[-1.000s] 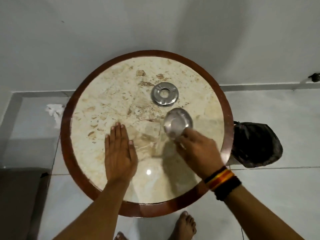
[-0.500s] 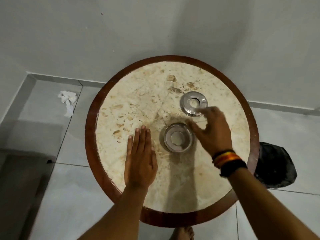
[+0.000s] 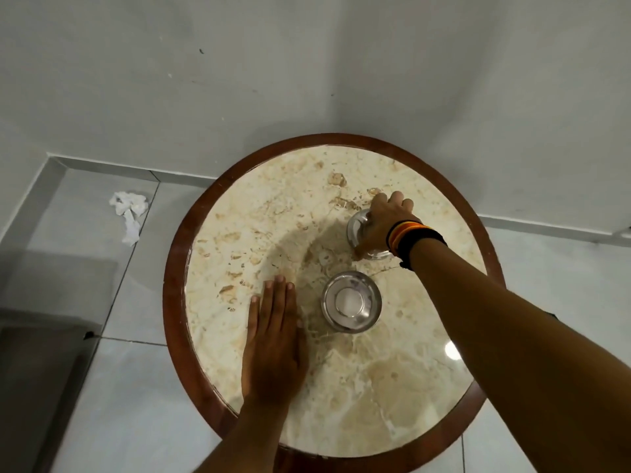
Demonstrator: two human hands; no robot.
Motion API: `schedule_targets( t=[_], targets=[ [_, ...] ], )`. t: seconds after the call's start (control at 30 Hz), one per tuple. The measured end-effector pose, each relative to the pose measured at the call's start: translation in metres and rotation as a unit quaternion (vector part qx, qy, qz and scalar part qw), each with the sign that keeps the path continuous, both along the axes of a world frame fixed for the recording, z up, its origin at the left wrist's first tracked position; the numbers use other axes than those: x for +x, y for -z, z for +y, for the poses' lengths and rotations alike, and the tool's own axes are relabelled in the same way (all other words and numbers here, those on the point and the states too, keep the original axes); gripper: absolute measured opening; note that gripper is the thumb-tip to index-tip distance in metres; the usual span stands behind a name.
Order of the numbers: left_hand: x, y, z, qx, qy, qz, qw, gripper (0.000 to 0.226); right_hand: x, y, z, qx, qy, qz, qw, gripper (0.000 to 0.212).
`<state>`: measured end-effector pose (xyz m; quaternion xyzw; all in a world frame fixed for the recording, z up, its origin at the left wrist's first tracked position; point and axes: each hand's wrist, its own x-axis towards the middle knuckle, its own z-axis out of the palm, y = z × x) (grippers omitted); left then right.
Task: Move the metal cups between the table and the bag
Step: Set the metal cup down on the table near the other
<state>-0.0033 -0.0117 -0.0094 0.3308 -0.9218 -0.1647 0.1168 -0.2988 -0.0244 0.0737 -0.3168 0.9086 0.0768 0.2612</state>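
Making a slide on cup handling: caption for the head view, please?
Right hand grips far cup; left hand flat on table beside near cup.

The right hand [image 3: 386, 220], which a second ago was setting a cup down near the middle of the surface [image 3: 259, 216], now reaches farther back and covers the far cup [image 3: 358, 227], its fingers [image 3: 397, 199] draped over the rim. The near cup [image 3: 351, 301] now stands free and upright, apart from that hand. The dark bag is no longer in view.
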Motion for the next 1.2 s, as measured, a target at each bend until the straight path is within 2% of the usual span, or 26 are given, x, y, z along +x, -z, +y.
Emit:
schedule_targets(
  t=[0.1,0.23,0.33,0.63,0.77,0.93,1.0,1.2],
  targets=[
    [0.001,0.001,0.000,-0.003,0.003,-0.006,1.000,0.060,0.002,-0.001,0.006,-0.017,0.024,-0.021,0.999,0.119],
    [-0.001,0.001,-0.001,0.001,0.002,-0.019,1.000,0.060,0.003,0.000,0.015,-0.046,0.074,-0.055,0.995,0.108],
    [-0.001,-0.001,-0.001,0.017,-0.002,-0.028,0.999,0.061,0.011,0.004,0.020,-0.078,0.087,-0.022,0.993,0.100],
    [-0.002,-0.003,-0.001,0.052,-0.008,-0.009,0.999,0.060,0.013,0.003,0.009,-0.134,0.083,0.088,0.984,0.106],
    [0.000,-0.001,-0.003,0.055,-0.008,-0.020,0.998,0.060,-0.001,-0.007,0.000,-0.070,0.093,-0.005,0.993,0.109],
    [0.000,-0.002,-0.002,0.068,-0.010,-0.015,0.998,0.062,-0.005,-0.011,-0.006,0.005,0.083,-0.035,0.996,0.117],
    [-0.001,-0.002,-0.002,0.064,-0.011,-0.021,0.998,0.062,-0.006,-0.007,0.000,0.011,0.099,-0.056,0.993,0.123],
    [-0.002,-0.004,-0.002,0.049,-0.006,-0.033,0.998,0.062,0.006,0.003,0.014,-0.052,0.152,-0.060,0.985,0.113]
  ],
)
